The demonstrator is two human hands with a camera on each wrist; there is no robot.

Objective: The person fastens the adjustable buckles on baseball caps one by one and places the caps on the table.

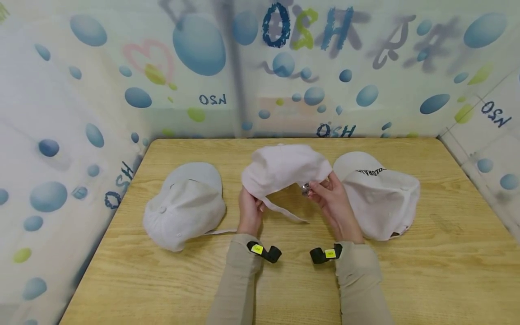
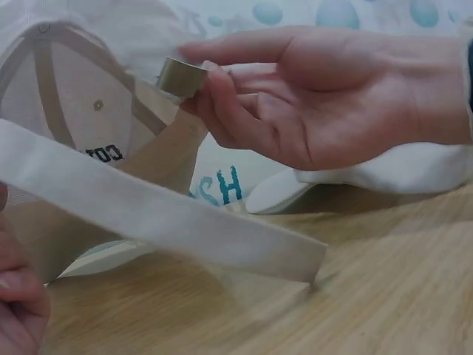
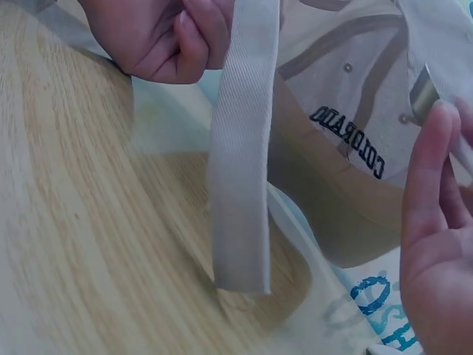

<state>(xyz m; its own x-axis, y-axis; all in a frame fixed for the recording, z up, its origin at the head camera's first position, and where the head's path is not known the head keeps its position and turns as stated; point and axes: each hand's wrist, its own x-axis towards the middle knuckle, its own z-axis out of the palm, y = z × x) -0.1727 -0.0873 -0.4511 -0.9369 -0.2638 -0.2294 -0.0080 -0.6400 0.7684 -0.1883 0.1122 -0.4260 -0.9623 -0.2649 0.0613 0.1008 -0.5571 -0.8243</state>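
Note:
A white baseball cap (image 1: 284, 167) is held up between both hands over the middle of the table, its back opening toward me. My left hand (image 1: 250, 210) grips the cap's left rear edge, and the loose strap (image 2: 162, 203) hangs down beside it. With thumb and fingers, my right hand (image 1: 335, 205) pinches the metal buckle (image 2: 182, 78) at the other side of the opening. The strap's free end is out of the buckle. Inside the cap, the reversed stitching of dark lettering (image 3: 347, 140) shows in the right wrist view.
On the left of the wooden table (image 1: 162, 289) lies a pale cap (image 1: 184, 207) with its strap trailing right. Another white cap (image 1: 382, 198) with dark lettering sits close by my right hand. A patterned backdrop (image 1: 243, 67) rises behind the table.

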